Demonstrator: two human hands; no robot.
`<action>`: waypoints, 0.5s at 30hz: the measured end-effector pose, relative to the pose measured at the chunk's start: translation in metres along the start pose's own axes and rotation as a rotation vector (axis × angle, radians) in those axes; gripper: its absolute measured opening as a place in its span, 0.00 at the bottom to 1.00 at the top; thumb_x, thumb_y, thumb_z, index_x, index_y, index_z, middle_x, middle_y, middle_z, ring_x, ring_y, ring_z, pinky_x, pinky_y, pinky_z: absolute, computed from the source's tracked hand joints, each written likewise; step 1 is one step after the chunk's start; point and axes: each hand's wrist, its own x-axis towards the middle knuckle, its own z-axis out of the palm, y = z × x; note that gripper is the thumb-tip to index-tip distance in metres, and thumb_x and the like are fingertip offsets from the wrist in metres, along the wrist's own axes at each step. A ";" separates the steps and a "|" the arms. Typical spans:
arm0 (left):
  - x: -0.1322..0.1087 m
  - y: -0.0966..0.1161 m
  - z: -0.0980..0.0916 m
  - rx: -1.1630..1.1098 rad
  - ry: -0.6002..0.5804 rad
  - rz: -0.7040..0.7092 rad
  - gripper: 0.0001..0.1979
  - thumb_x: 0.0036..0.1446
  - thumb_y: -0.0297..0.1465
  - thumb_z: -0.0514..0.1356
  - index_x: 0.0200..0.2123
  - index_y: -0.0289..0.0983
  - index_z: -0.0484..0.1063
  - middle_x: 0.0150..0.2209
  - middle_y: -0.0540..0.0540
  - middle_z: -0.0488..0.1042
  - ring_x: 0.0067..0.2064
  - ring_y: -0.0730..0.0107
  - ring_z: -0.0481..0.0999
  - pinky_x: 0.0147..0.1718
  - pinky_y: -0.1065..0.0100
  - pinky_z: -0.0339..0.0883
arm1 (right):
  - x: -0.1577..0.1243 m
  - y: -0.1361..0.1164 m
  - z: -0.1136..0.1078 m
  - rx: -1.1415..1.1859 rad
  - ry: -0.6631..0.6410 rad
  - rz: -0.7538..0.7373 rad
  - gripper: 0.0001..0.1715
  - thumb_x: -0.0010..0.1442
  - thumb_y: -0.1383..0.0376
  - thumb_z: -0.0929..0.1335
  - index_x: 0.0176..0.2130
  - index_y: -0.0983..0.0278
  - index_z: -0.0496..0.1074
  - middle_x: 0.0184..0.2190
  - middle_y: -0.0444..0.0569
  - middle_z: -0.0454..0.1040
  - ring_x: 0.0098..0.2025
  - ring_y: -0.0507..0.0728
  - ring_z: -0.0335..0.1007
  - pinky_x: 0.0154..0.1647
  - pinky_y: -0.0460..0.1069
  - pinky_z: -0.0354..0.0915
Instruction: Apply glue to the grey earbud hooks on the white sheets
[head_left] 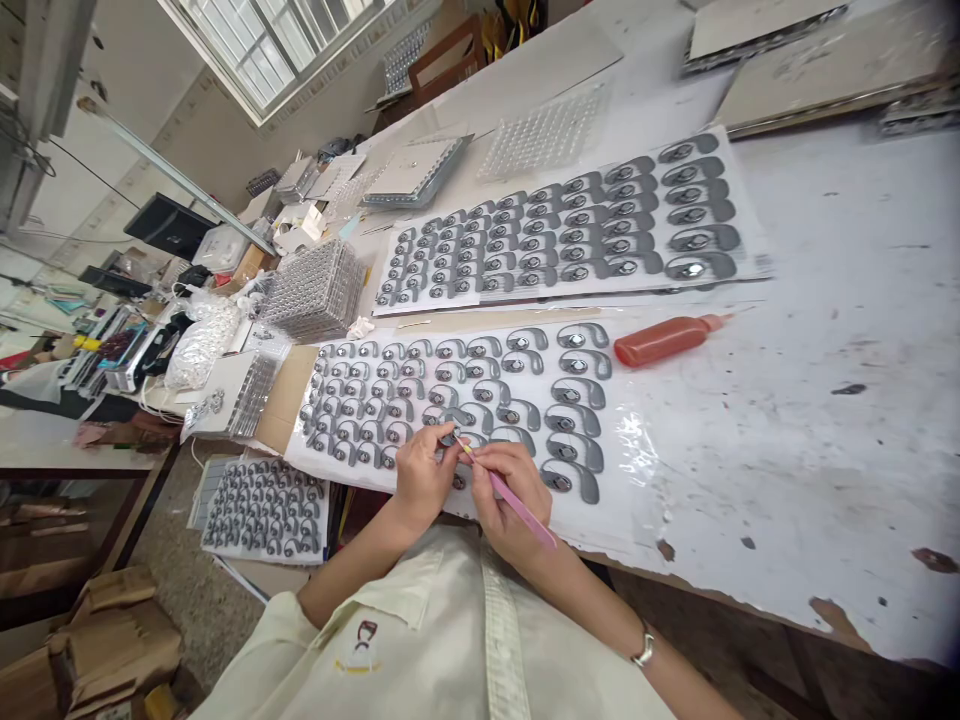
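Observation:
My left hand pinches a small grey ear-hook earphone piece above the near sheet. In my right hand is a thin pink tweezers-like tool, its yellowish tip meeting the piece at my left fingertips. Both hands are closed and close together. Under and around them, rows of grey ear-hook pieces with shiny round centres lie on a white sheet. A second board of the same pieces lies just beyond. A squeeze bottle of red-orange liquid lies on its side to the right.
Stacked trays and a covered stack stand to the left. Another board of pieces sits lower left. Clear plastic trays and flat boards lie farther back. The white tabletop has a chipped front edge.

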 end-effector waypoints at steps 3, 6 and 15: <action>0.001 0.000 -0.001 -0.005 -0.001 0.042 0.07 0.58 0.33 0.59 0.38 0.37 0.74 0.34 0.43 0.79 0.33 0.64 0.79 0.36 0.63 0.74 | 0.002 -0.002 -0.002 -0.017 -0.016 0.036 0.12 0.59 0.77 0.63 0.39 0.61 0.66 0.32 0.48 0.73 0.37 0.56 0.71 0.34 0.51 0.71; 0.001 0.001 -0.002 -0.011 -0.017 0.067 0.08 0.59 0.34 0.58 0.37 0.37 0.74 0.34 0.43 0.79 0.34 0.64 0.79 0.37 0.63 0.74 | 0.003 -0.002 -0.003 -0.051 -0.015 0.058 0.10 0.59 0.76 0.63 0.37 0.61 0.66 0.31 0.47 0.71 0.35 0.55 0.71 0.33 0.50 0.71; -0.001 -0.003 0.001 0.012 -0.033 0.070 0.09 0.59 0.36 0.58 0.38 0.38 0.74 0.33 0.43 0.79 0.32 0.65 0.79 0.34 0.65 0.74 | -0.008 0.013 0.003 -0.100 -0.048 -0.139 0.17 0.59 0.78 0.64 0.46 0.61 0.65 0.35 0.50 0.69 0.38 0.54 0.71 0.35 0.49 0.74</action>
